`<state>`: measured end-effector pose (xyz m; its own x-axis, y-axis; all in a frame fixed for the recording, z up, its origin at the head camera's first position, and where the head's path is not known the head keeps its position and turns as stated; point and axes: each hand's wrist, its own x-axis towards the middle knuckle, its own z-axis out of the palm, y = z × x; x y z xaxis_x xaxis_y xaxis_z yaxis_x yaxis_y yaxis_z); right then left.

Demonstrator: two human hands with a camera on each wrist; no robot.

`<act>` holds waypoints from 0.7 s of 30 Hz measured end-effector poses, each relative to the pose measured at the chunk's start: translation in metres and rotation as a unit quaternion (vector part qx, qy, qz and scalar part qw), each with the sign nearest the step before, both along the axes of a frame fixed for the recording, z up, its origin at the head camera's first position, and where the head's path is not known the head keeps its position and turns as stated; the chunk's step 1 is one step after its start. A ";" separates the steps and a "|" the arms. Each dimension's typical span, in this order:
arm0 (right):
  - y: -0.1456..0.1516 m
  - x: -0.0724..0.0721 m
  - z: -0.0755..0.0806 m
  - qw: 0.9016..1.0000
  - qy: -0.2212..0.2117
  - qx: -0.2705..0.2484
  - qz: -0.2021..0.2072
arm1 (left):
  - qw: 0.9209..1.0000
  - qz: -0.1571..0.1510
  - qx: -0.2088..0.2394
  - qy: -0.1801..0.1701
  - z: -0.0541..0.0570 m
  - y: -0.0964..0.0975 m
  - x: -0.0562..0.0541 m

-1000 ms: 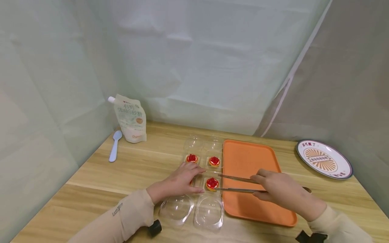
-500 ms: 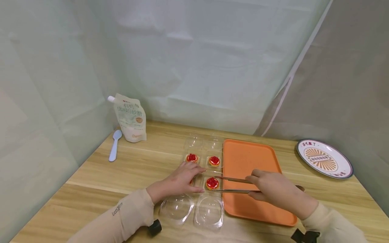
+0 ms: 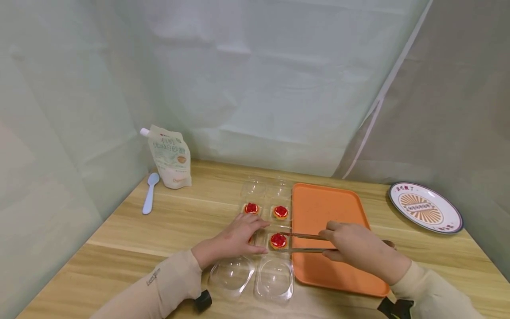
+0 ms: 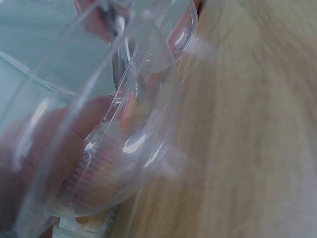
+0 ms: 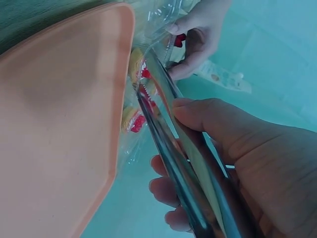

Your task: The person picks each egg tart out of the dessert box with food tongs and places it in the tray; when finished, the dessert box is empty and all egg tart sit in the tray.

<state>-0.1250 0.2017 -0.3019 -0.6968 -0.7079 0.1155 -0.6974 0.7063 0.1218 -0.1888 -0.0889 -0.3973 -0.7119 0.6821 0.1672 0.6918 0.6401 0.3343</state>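
My right hand (image 3: pixel 356 248) grips metal tongs (image 3: pixel 307 250) with thumb and fingers. Their toothed tips, spread apart, lie either side of the near right red-topped tart (image 3: pixel 278 241), which sits in the base of a clear plastic box with its lid (image 3: pixel 274 279) folded toward me. My left hand (image 3: pixel 238 235) lies over the neighbouring box on the left, thumb and fingers spread, fingertips at the edge between the two boxes. It hides most of the tart beneath it. In the right wrist view the tongs (image 5: pixel 183 153) slant toward the tarts beside the left hand (image 5: pixel 200 39).
Two more tarts, one on the left (image 3: pixel 251 208) and one on the right (image 3: pixel 280 212), sit behind in clear boxes. An orange tray (image 3: pixel 326 204) lies right of them. Farther out are a patterned plate (image 3: pixel 426 208), a spouted pouch (image 3: pixel 171 157) and a pale blue spoon (image 3: pixel 149 195).
My right hand has moved left with the tongs, and their tips have come from the tart's right edge to both sides of it, a little closer together. The left hand stays put.
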 end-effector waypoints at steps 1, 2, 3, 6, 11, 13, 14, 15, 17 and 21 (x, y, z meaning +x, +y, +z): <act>0.000 0.000 0.000 1.000 0.000 0.000 0.001 | 1.000 0.000 0.000 0.001 0.000 0.000 0.000; 0.000 0.000 0.000 1.000 0.000 -0.001 0.003 | 1.000 0.000 -0.001 0.002 0.000 0.000 0.000; 0.000 0.000 0.000 1.000 -0.001 -0.001 0.002 | 1.000 0.001 -0.001 0.002 -0.001 -0.001 0.000; 0.000 0.001 -0.001 1.000 -0.004 -0.006 0.000 | 1.000 0.001 -0.002 0.001 -0.001 -0.001 0.001; 0.003 0.003 -0.002 1.000 -0.012 -0.015 -0.009 | 1.000 0.003 -0.003 -0.002 -0.002 -0.001 0.000; 0.004 0.003 -0.002 1.000 -0.017 -0.020 -0.013 | 1.000 0.002 -0.003 -0.002 -0.002 -0.001 0.000; 0.004 0.003 -0.002 0.999 -0.021 -0.023 -0.015 | 1.000 0.002 -0.002 -0.002 -0.002 -0.001 0.000; 0.005 0.004 -0.002 0.999 -0.025 -0.027 -0.019 | 1.000 0.001 -0.002 -0.001 -0.002 -0.001 0.000; 0.006 0.005 -0.001 0.999 -0.029 -0.033 -0.025 | 1.000 0.001 -0.001 -0.003 -0.002 -0.001 0.000; 0.010 0.007 -0.001 0.998 -0.022 -0.044 -0.031 | 1.000 -0.001 -0.002 0.002 -0.001 -0.001 0.000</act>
<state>-0.1181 0.2116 -0.3024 -0.7445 -0.6519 0.1440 -0.6554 0.7547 0.0278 -0.1889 -0.0902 -0.3981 -0.7101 0.6839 0.1672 0.6940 0.6399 0.3300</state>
